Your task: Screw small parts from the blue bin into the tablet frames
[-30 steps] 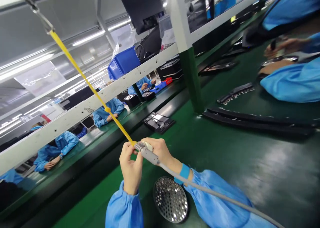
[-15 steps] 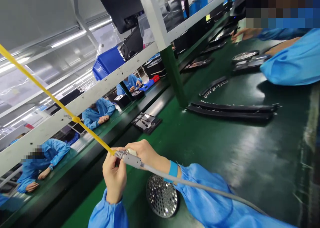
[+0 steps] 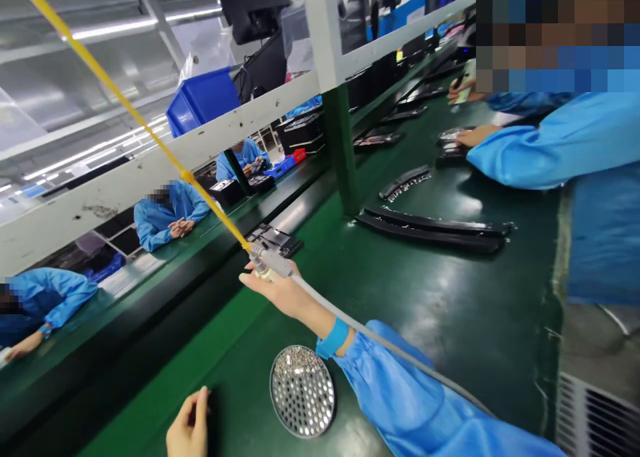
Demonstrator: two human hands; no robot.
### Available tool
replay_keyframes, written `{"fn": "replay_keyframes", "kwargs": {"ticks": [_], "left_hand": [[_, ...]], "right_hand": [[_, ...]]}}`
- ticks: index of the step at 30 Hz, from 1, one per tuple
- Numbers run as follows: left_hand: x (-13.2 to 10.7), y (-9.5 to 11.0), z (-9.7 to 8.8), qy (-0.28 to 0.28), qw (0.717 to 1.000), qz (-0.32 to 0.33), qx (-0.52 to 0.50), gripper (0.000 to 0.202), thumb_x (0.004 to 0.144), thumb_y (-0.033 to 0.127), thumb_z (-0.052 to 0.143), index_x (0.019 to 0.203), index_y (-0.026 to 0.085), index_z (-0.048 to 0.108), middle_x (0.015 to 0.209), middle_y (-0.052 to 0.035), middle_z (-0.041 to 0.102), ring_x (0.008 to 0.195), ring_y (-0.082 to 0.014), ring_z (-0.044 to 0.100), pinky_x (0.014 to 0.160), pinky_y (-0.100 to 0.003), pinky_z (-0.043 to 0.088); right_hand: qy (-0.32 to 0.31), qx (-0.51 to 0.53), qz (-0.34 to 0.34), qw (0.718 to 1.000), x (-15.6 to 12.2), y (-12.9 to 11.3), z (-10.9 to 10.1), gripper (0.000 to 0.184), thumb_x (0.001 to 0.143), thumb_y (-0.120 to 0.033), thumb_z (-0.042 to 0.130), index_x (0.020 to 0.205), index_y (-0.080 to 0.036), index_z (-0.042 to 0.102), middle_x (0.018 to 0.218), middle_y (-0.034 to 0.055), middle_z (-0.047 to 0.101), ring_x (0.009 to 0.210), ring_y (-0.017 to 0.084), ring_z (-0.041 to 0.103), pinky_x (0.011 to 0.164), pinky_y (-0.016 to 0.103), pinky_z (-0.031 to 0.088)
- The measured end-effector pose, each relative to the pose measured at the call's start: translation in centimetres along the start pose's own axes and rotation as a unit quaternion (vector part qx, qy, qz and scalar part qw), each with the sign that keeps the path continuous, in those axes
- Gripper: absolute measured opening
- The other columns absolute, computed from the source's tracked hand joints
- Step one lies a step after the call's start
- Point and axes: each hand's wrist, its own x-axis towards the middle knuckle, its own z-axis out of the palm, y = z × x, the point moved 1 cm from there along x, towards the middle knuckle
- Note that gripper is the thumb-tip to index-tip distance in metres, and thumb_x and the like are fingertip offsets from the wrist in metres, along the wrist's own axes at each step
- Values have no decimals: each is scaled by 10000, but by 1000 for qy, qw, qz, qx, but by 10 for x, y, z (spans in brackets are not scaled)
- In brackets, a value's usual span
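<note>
We had the grey corded tool (image 3: pixel 273 263) across the fingers of our right hand (image 3: pixel 275 287), fingers curled up, pinching it near the head, out over the green bench (image 3: pixel 235 357). Yellow cord (image 3: pixel 150 132) ran up from its tip; grey cable (image 3: pixel 385 337) trailed back along our forearm, past the blue wrist band (image 3: pixel 334 338). Left hand (image 3: pixel 189 423) held nothing we could see, fingers pressed together, near the round perforated metal dish (image 3: pixel 303 403). Dish sat on the bench, small silver parts (image 3: pixel 299 363) heaped along its upper edge, too small to identify. Blue plastic bin (image 3: pixel 203 102) stood beyond the white shelf rail (image 3: pixel 100 203), contents hidden. Further along, a co-worker's hand (image 3: pixel 475 135) was beside a second round dish (image 3: pixel 450 134); black trim strips (image 3: pixel 430 230) lay between us.
</note>
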Motion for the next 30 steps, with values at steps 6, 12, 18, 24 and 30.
{"fn": "replay_keyframes", "kwargs": {"ticks": [6,12,18,24,30], "left_hand": [[-6,10,10,-83,991,70,82,515,905,692,513,855,256,782,717,-10,707,659,-207,643,639,-284,475],[-16,12,18,-77,988,94,97,403,941,564,497,862,277,769,709,8,695,634,-191,618,639,-278,444],[-16,7,23,-90,986,91,107,405,949,542,473,841,272,756,702,4,692,644,-189,628,638,-280,428],[-18,18,17,-121,982,84,116,427,942,532,443,827,252,746,727,-21,715,662,-200,643,652,-293,441],[-19,25,6,-105,988,87,74,449,925,550,472,810,211,744,740,-59,734,652,-209,646,658,-307,463]], "right_hand": [[24,-35,1,999,2,2,-15,350,860,-550,692,918,-205,689,624,-31,627,558,146,626,580,278,500],[-12,-43,-24,999,-3,16,-12,348,891,-533,655,1010,-207,686,601,-49,570,534,134,589,539,270,494],[-38,-102,-43,993,-10,25,-14,308,964,-504,626,1046,-219,706,625,-37,587,569,138,598,575,281,505],[-40,-80,-30,996,-7,26,-15,306,935,-504,647,1026,-217,698,625,-33,584,521,131,548,495,260,453],[-4,-38,-9,999,2,25,-16,353,892,-537,659,997,-203,703,593,-28,576,472,123,499,445,249,389]]}}
